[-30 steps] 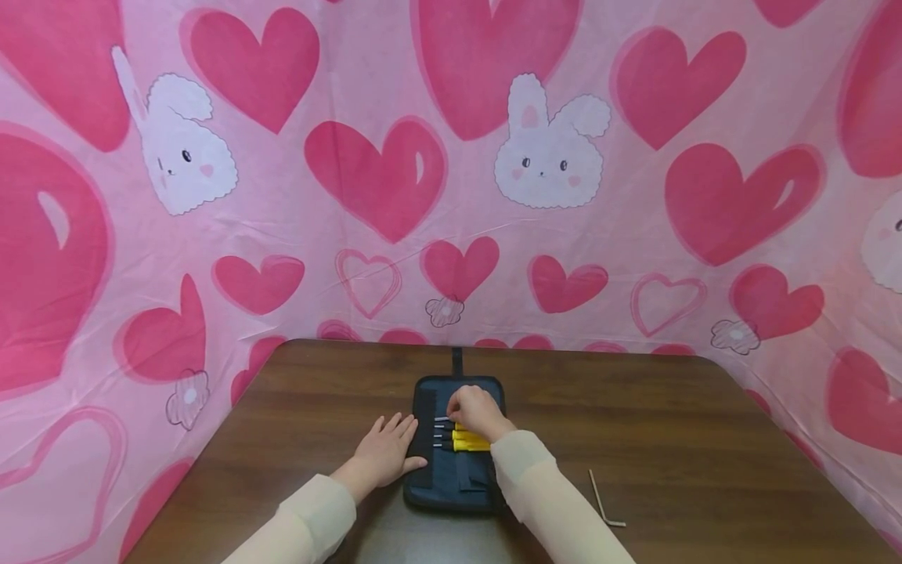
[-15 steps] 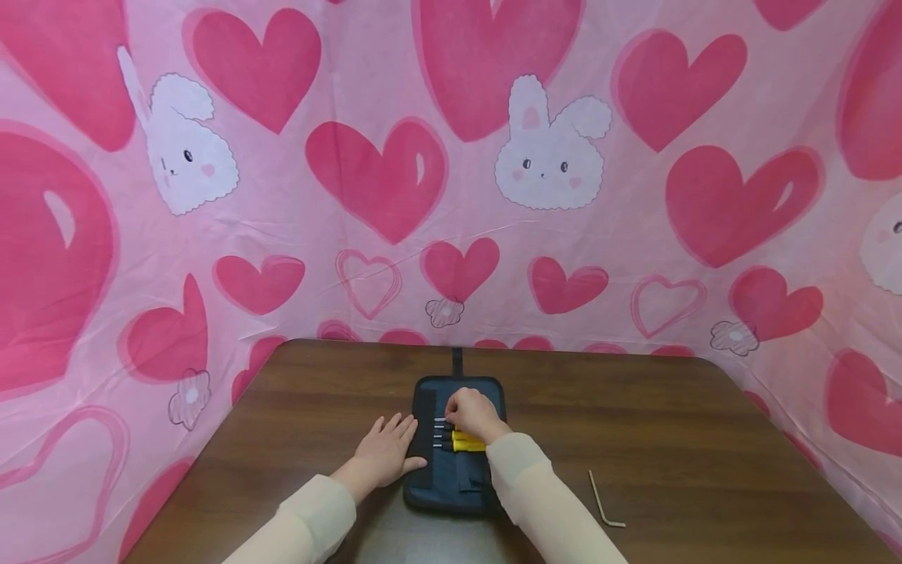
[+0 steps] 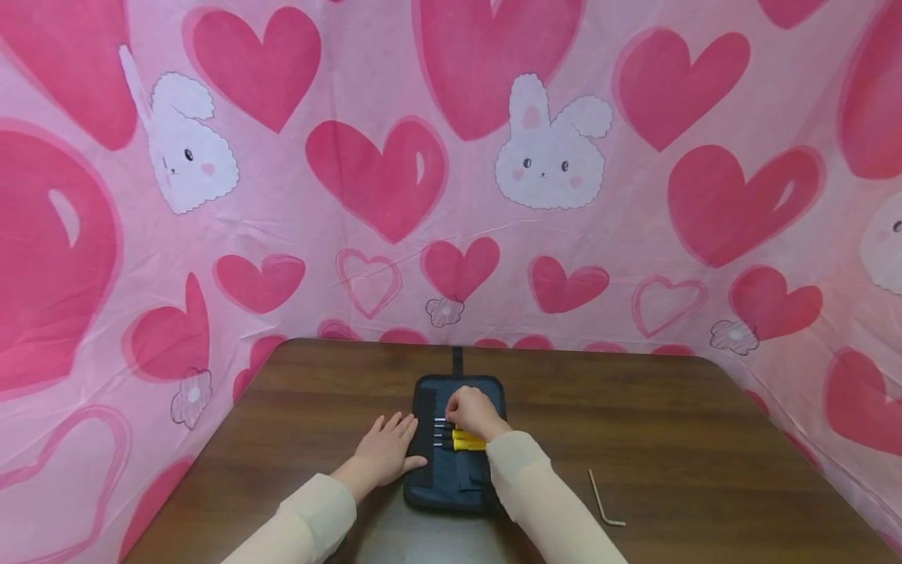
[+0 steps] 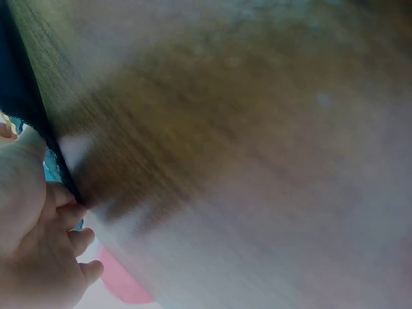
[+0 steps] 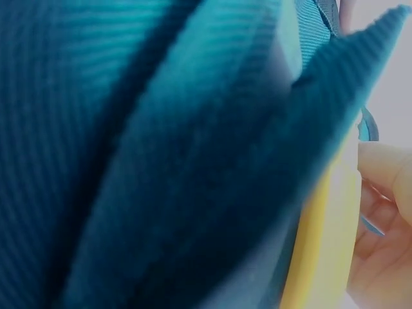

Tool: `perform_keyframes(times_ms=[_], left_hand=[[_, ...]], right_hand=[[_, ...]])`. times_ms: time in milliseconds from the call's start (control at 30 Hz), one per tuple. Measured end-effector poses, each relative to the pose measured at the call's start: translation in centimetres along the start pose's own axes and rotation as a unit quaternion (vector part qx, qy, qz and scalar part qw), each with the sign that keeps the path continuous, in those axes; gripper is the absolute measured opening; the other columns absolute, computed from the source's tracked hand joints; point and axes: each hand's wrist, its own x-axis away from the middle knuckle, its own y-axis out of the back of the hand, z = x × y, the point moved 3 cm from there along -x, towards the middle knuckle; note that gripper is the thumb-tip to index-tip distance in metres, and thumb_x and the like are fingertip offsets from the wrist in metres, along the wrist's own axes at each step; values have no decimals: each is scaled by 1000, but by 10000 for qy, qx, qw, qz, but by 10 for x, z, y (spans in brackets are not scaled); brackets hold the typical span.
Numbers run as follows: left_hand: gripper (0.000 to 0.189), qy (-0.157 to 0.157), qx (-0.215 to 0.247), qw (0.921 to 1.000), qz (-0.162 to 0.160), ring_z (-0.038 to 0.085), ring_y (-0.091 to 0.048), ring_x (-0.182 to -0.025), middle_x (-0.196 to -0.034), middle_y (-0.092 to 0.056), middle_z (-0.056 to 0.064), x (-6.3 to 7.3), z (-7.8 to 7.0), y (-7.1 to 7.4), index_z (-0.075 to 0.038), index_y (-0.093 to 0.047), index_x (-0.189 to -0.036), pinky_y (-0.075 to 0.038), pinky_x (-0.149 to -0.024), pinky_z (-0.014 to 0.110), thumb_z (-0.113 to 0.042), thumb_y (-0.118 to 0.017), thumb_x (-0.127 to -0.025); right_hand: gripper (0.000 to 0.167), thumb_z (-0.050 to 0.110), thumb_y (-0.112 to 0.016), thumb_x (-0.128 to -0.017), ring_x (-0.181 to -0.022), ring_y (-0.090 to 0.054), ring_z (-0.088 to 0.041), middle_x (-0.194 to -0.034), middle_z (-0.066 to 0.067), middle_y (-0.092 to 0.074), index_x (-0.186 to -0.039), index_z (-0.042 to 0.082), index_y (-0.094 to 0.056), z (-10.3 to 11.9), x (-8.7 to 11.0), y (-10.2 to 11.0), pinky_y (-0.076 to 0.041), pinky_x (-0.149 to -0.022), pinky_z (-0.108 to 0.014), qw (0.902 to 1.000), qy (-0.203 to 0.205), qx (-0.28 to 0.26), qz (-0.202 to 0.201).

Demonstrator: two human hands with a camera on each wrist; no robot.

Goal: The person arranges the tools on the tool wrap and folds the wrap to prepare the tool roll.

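Observation:
In the head view a dark tool case (image 3: 444,501) lies unfolded on the table. Several screwdrivers (image 3: 468,445) with yellow handles and black collars sit side by side in it, metal tips toward the left flap. My left hand (image 3: 384,453) rests with spread fingers on the case's left edge. Over the uppermost screwdriver my right hand (image 3: 475,411) bends its fingers and pinches it near the front; the hand hides most of its handle. The right wrist view shows a yellow handle (image 5: 322,244) close up beside the fingers, partly covered by dark ribbed fabric (image 5: 212,161).
An L-shaped hex key (image 3: 599,501) lies on the wooden table (image 3: 676,439) to the right of the case. A black strap (image 3: 457,360) extends from the case's far edge. Behind the table hangs a pink cloth (image 3: 479,211) printed with hearts and rabbits.
My right hand and sleeve have shifted slightly to the left over the screwdrivers since a second ago, then stayed nearly still. The left hand keeps its place on the case.

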Motion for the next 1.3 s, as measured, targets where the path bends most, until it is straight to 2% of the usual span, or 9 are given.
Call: perform_keyframes(times_ms=[200, 433, 600, 800, 1067, 1300], left_hand=[[70, 12, -19, 10000, -5, 30, -33, -129, -138, -43, 12, 0, -1, 1, -3, -45, -135, -22, -105, 49, -53, -52, -87], [70, 35, -34, 10000, 16, 30, -33, -130, -138, -43, 11, -2, -2, 2, -3, -45, -135, -21, -105, 49, -53, -52, -87], [69, 46, -110, 9999, 24, 29, -33, -129, -138, -43, 11, 1, -2, 4, -3, -45, -135, -22, -105, 48, -52, -52, -87], [69, 38, -139, 9999, 45, 29, -34, -129, -138, -43, 11, 4, -3, 5, -3, -45, -135, -22, -105, 48, -52, -52, -87], [69, 18, -190, 9998, 5, 29, -34, -129, -138, -44, 11, 3, -2, 3, -3, -46, -135, -23, -104, 48, -53, -51, -87], [69, -37, -148, 9999, -43, 30, -35, -128, -137, -44, 11, 3, -2, 2, -2, -46, -134, -23, -104, 48, -52, -52, -87]], right_hand=[[6, 9, -67, -84, -68, -53, -17, -76, 1, -61, -81, 8, -73, -6, -3, 1, -51, -70, -33, 9993, 83, -364, 67], [9, 7, -65, -85, -72, -56, -17, -83, -4, -63, -92, 3, -70, -16, -1, 19, -52, -72, -34, 9945, 142, -1018, -184], [6, 4, -67, -82, -70, -55, -19, -79, -5, -61, -88, 2, -68, -25, -1, 23, -52, -72, -35, 9957, -153, -860, -300], [9, 4, -70, -80, -68, -54, -20, -79, -6, -59, -87, 3, -66, -29, 0, 18, -52, -72, -34, 9946, -601, -808, -237], [15, -2, -70, -79, -70, -54, -21, -83, -8, -58, -91, 2, -63, -25, 1, 15, -52, -74, -36, 9933, -605, -928, -331], [20, -4, -68, -78, -65, -52, -21, -76, -6, -54, -93, 3, -58, -27, 0, 13, -52, -70, -33, 9918, -576, -1041, -473]])
